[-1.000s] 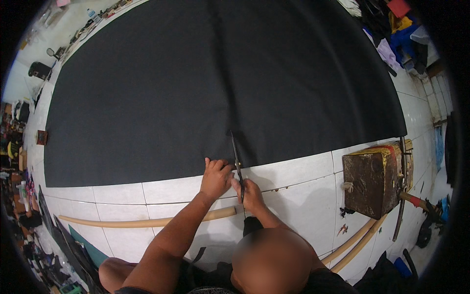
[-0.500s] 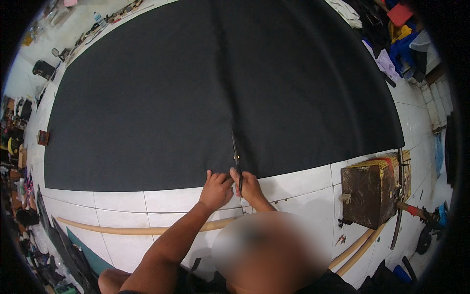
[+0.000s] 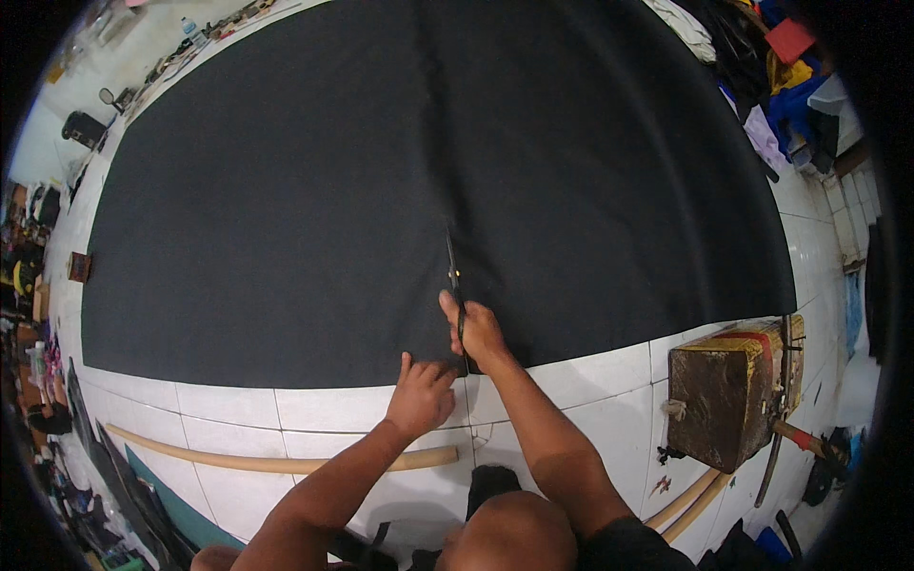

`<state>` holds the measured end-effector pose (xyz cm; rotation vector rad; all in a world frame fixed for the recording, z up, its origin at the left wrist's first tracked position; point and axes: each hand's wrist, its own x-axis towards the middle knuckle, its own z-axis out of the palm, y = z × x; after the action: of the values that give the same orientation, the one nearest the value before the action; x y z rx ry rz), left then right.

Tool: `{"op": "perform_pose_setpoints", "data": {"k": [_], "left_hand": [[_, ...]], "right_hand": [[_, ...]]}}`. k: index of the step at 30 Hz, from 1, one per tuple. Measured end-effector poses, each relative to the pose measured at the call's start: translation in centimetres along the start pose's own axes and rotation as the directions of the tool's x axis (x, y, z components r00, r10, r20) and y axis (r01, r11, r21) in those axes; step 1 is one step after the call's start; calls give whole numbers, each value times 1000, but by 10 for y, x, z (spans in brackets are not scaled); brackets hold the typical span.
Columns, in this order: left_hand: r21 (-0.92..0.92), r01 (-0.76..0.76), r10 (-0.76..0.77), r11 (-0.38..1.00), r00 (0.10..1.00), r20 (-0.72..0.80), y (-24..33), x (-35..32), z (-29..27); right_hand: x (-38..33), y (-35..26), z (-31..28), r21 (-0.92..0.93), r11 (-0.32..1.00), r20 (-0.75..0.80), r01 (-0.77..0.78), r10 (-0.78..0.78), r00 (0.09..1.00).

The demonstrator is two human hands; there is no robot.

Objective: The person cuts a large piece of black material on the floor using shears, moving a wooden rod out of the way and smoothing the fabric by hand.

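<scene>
A large sheet of black cloth (image 3: 286, 200) lies spread over the pale tiled surface, with a soft crease running away from me near its middle. My right hand (image 3: 479, 333) is closed round the handles of a pair of dark scissors (image 3: 452, 262), inside the cloth's near edge. Their blades point away from me along the crease; how far apart they stand is hard to see. At the near edge, left of the scissors, my left hand (image 3: 422, 398) pinches the cloth with curled fingers, its little finger sticking up.
A worn brown block (image 3: 705, 400) stands at the near right, with a hammer (image 3: 804, 412) beside it. A long tan strip (image 3: 238, 460) lies on the tiles at the near left. Coloured cloths (image 3: 788, 81) are heaped at the far right. A bottle (image 3: 193, 31) stands at the far left.
My right hand and the scissors have moved forward, away from me, over the cloth. My left hand sits slightly lower in the picture, still at the cloth's near edge.
</scene>
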<state>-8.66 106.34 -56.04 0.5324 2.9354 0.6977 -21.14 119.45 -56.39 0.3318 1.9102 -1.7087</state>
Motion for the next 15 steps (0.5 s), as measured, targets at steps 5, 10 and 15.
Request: {"op": "perform_pose_setpoints", "data": {"k": [5,10,15], "left_hand": [[-3,8,-8,1000,998,57,0,3,-4],[-23,27,-26,999,998,52,-6,0,-1],[-53,28,-26,998,999,41,-5,0,0]], "right_hand": [[47,-29,8,-9,1000,-42,-5,5,999],[53,-31,5,-21,1000,-9,6,-6,1000],[109,-64,7,19,999,-19,30,-30,999]]}}
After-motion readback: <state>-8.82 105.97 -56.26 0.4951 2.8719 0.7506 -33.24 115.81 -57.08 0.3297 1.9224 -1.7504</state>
